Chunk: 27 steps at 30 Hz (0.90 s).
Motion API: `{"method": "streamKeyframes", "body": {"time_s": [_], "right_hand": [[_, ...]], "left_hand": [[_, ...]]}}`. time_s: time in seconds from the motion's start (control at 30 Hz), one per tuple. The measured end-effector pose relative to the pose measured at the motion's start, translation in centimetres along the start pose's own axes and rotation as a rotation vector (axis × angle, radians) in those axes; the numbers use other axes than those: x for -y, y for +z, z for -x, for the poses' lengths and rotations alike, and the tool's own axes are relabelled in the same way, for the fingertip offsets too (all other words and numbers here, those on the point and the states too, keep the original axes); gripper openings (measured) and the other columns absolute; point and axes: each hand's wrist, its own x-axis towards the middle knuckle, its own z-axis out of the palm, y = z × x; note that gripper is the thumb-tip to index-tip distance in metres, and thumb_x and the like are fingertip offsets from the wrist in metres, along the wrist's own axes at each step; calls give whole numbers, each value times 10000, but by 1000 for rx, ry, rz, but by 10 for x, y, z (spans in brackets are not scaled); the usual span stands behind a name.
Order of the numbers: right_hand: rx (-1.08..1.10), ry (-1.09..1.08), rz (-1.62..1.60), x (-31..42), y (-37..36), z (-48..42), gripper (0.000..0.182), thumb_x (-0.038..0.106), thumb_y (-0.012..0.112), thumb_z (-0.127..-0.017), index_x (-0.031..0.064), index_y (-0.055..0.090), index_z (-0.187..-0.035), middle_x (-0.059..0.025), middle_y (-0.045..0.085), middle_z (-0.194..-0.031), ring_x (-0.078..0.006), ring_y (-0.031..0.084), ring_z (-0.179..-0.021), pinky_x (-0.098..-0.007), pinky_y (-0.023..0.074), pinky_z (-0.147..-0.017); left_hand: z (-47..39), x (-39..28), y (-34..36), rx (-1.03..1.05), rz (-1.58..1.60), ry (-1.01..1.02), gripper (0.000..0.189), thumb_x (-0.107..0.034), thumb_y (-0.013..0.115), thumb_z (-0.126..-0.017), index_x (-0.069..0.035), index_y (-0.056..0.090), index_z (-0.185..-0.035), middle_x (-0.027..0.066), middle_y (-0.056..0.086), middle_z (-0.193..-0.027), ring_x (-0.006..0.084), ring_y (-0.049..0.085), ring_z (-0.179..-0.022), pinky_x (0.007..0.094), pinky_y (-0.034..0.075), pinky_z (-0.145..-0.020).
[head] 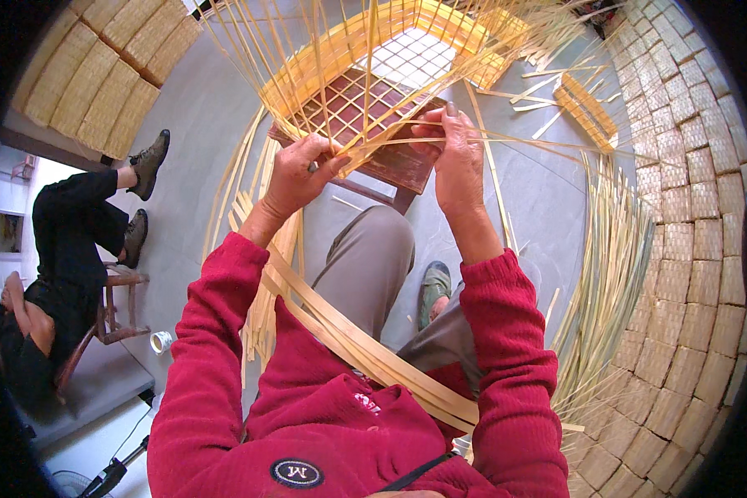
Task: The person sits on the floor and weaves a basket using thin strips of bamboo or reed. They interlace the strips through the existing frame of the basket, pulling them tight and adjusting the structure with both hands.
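A half-woven bamboo basket (324, 65) with an open lattice bottom and upright thin strips rests on a dark red wooden stool (404, 165). At its near corner, my left hand (302, 171) pinches the woven edge between thumb and fingers. My right hand (457, 155) is raised to the right of that corner, its fingers closed around thin bamboo strips (510, 138) that run from the corner out to the right. Wide, flat bamboo strips (361, 358) lie across my lap.
Stacked woven blocks (672, 267) line the right side; more woven stacks (93, 68) stand upper left. A bundle of thin strips (604, 261) and a small woven piece (585, 112) lie right. A person (68, 236) sits on a chair at left, near a paper cup (161, 342).
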Motion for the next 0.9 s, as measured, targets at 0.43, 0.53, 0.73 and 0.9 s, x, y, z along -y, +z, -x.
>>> {"method": "streamKeyframes", "body": {"time_s": [0.43, 0.53, 0.73, 0.9], "right_hand": [[426, -73, 288, 6, 2, 0, 607, 462, 742, -876, 14, 568, -1245, -89, 623, -1116, -153, 595, -1021, -287, 496, -890], [478, -113, 394, 1, -6, -6, 681, 428, 770, -861, 25, 520, -1350, -132, 588, -1242, -205, 604, -1086, -331, 510, -941], [187, 177, 240, -9, -18, -14, 387, 214, 640, -971, 29, 594, -1308, -47, 680, -1023, -115, 639, -880, -255, 538, -774], [251, 188, 143, -21, -3, -17, 354, 193, 610, -983, 59, 600, -1311, -41, 667, -1045, -106, 621, -838, -259, 539, -697]], "left_hand": [[-36, 6, -38, 243, 71, -108, 182, -170, 799, -829, -18, 701, -837, 55, 638, -664, 86, 573, -582, 281, 468, -530], [-40, 9, -43, 302, 48, -138, 181, -157, 784, -839, -5, 689, -810, 47, 647, -673, 103, 598, -607, 285, 484, -564], [-39, 37, -74, 449, 119, -257, 144, -145, 770, -867, -30, 690, -837, -6, 630, -715, 61, 585, -663, 241, 479, -586], [-16, 71, -117, 431, 226, -420, 77, -88, 731, -902, -24, 699, -932, -43, 641, -828, 32, 577, -748, 210, 479, -623]]}}
